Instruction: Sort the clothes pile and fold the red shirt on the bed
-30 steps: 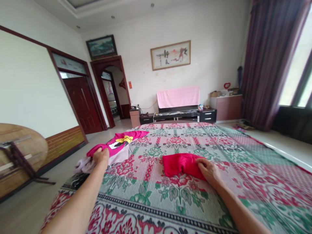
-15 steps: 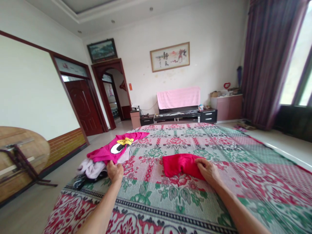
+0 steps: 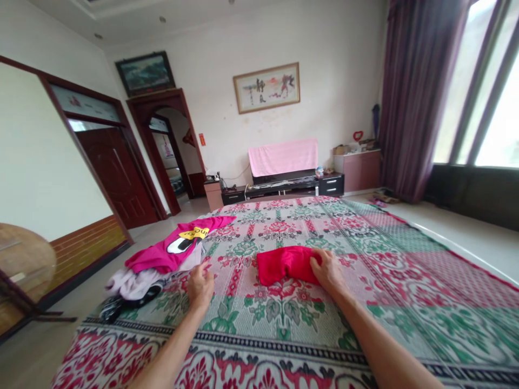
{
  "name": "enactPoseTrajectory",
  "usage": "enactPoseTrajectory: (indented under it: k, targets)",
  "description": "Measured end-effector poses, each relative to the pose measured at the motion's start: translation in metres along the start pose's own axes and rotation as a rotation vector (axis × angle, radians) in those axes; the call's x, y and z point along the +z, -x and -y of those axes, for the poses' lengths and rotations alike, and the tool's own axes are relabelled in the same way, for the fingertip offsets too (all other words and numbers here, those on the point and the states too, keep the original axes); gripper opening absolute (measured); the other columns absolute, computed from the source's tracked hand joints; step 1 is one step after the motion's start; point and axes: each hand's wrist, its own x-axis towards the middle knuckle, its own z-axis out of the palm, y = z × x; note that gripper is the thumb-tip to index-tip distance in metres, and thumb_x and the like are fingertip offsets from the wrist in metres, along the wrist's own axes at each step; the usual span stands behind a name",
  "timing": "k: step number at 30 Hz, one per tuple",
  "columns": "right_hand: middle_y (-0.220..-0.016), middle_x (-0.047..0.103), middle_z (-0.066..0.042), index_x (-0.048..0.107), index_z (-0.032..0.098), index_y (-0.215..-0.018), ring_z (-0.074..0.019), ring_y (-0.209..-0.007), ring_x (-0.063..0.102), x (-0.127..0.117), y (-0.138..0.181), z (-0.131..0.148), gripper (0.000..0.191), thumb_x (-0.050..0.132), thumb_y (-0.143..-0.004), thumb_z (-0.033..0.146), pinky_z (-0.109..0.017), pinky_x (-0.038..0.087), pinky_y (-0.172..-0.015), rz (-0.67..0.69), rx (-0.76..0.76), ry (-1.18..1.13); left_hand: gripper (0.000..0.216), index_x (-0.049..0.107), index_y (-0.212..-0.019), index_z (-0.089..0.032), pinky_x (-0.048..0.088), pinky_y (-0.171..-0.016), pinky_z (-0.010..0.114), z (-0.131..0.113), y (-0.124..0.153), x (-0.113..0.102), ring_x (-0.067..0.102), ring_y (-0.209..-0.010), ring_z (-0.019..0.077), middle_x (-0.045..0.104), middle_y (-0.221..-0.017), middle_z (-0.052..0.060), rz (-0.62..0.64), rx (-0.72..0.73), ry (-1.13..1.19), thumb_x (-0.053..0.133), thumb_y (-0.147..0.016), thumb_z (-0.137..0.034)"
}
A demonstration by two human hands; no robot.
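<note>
A red folded cloth garment [image 3: 284, 263] lies flat on the patterned bedspread [image 3: 243, 324], creased near its middle. My right hand [image 3: 329, 271] grips its right edge, fingers closed on the fabric. To the left, my left hand [image 3: 201, 286] is just above the bedspread, fingers loosely bent and apart, holding nothing. It is nearest to a bright pink printed T-shirt [image 3: 162, 249], which bears a yellow and white design. That T-shirt lies spread over a heap of pale lilac clothes [image 3: 132, 282] and dark clothes [image 3: 111, 308] at the left edge.
A round wooden folding table [image 3: 28, 265] leans at the far left. Beyond the covered surface stand a low black TV cabinet [image 3: 332, 185] and a screen draped with a pink towel [image 3: 284, 156]. A purple curtain [image 3: 421, 102] hangs beside the window at right.
My left hand has come away from the pink T-shirt and moved right, toward the red garment. My right hand stays on the red garment's edge. The view has turned slightly right.
</note>
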Motion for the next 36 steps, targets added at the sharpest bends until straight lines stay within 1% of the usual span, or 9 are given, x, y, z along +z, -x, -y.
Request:
enactPoseTrajectory:
  k: [4, 8, 11, 15, 19, 22, 28, 34, 36]
  targets:
    - [-0.096, 0.065, -0.009, 0.067, 0.018, -0.097, -0.0196, -0.089, 0.058, 0.002, 0.002, 0.0, 0.027, 0.048, -0.08, 0.026, -0.033, 0.043, -0.087, 0.035, -0.035, 0.072, 0.028, 0.067, -0.101, -0.016, 0.049, -0.085, 0.03, -0.048, 0.015, 0.028, 0.066, -0.092, 0.0199, 0.07, -0.104, 0.01, 0.293, 0.033, 0.178, 0.055, -0.076, -0.021]
    - [-0.099, 0.065, -0.01, 0.067, 0.017, -0.097, -0.0203, -0.092, 0.058, 0.001, 0.003, 0.0, 0.027, 0.048, -0.08, 0.025, -0.032, 0.042, -0.088, 0.058, -0.042, 0.106, 0.034, 0.064, -0.111, -0.015, 0.049, -0.085, 0.028, -0.09, 0.019, 0.053, 0.066, -0.095, 0.0187, 0.069, -0.107, 0.012, 0.41, 0.02, 0.306, 0.055, -0.08, -0.024]
    - [-0.099, 0.065, -0.009, 0.069, 0.018, -0.091, -0.02, -0.093, 0.058, 0.0, 0.004, 0.0, 0.024, 0.048, -0.08, 0.023, -0.032, 0.042, -0.089, 0.071, -0.066, 0.078, 0.038, 0.061, -0.116, -0.013, 0.048, -0.089, 0.032, -0.105, 0.019, 0.068, 0.065, -0.099, 0.0204, 0.067, -0.113, 0.014, 0.451, 0.082, 0.325, 0.055, -0.081, -0.025]
    - [-0.098, 0.065, -0.008, 0.069, 0.019, -0.084, -0.0197, -0.093, 0.058, 0.0, 0.003, -0.001, 0.022, 0.048, -0.08, 0.021, -0.031, 0.041, -0.09, 0.093, -0.073, 0.073, 0.037, 0.063, -0.114, -0.015, 0.043, -0.099, 0.036, -0.103, 0.023, 0.086, 0.059, -0.11, 0.0219, 0.064, -0.118, 0.012, 0.417, 0.309, 0.21, 0.057, -0.078, -0.023]
    - [-0.103, 0.064, -0.009, 0.067, 0.018, -0.099, -0.0204, -0.095, 0.058, 0.0, 0.003, -0.001, 0.027, 0.05, -0.079, 0.021, -0.031, 0.041, -0.09, 0.091, -0.061, 0.128, 0.026, 0.069, -0.101, -0.019, 0.042, -0.1, 0.037, -0.095, 0.029, 0.094, 0.058, -0.109, 0.0218, 0.065, -0.113, 0.01, 0.373, 0.493, 0.141, 0.056, -0.079, -0.022]
    - [-0.102, 0.065, -0.009, 0.067, 0.018, -0.098, -0.0205, -0.095, 0.058, 0.0, 0.003, 0.001, 0.026, 0.05, -0.078, 0.02, -0.032, 0.042, -0.09, 0.096, -0.058, 0.141, 0.019, 0.071, -0.087, -0.019, 0.044, -0.098, 0.035, -0.095, 0.03, 0.091, 0.061, -0.103, 0.021, 0.067, -0.106, 0.009, 0.326, 0.457, 0.171, 0.055, -0.078, -0.019]
    - [-0.094, 0.066, -0.007, 0.067, 0.02, -0.079, -0.0194, -0.089, 0.059, 0.0, 0.004, 0.002, 0.019, 0.048, -0.077, 0.018, -0.032, 0.043, -0.087, 0.048, -0.062, 0.033, 0.02, 0.07, -0.086, -0.02, 0.046, -0.096, 0.033, -0.107, 0.029, 0.069, 0.059, -0.106, 0.0195, 0.067, -0.109, 0.008, 0.121, 0.368, 0.376, 0.051, -0.079, -0.022]
    - [-0.094, 0.067, -0.007, 0.061, 0.021, -0.081, -0.0207, -0.091, 0.059, -0.013, 0.001, 0.012, 0.018, 0.044, -0.08, 0.025, -0.034, 0.043, -0.086, -0.165, -0.094, -0.156, 0.02, 0.069, -0.077, -0.019, 0.047, -0.091, 0.031, -0.121, 0.029, 0.053, 0.062, -0.096, 0.0193, 0.07, -0.095, 0.007, 0.07, 0.34, 0.456, 0.051, -0.074, -0.026]
    - [-0.094, 0.067, -0.008, 0.06, 0.02, -0.085, -0.0202, -0.091, 0.059, -0.022, -0.002, 0.023, 0.019, 0.042, -0.082, 0.029, -0.033, 0.043, -0.086, -0.227, -0.099, -0.265, 0.021, 0.069, -0.08, -0.019, 0.049, -0.082, 0.029, -0.123, 0.024, 0.047, 0.063, -0.089, 0.0186, 0.07, -0.088, 0.006, 0.056, 0.244, 0.51, 0.052, -0.073, -0.028]
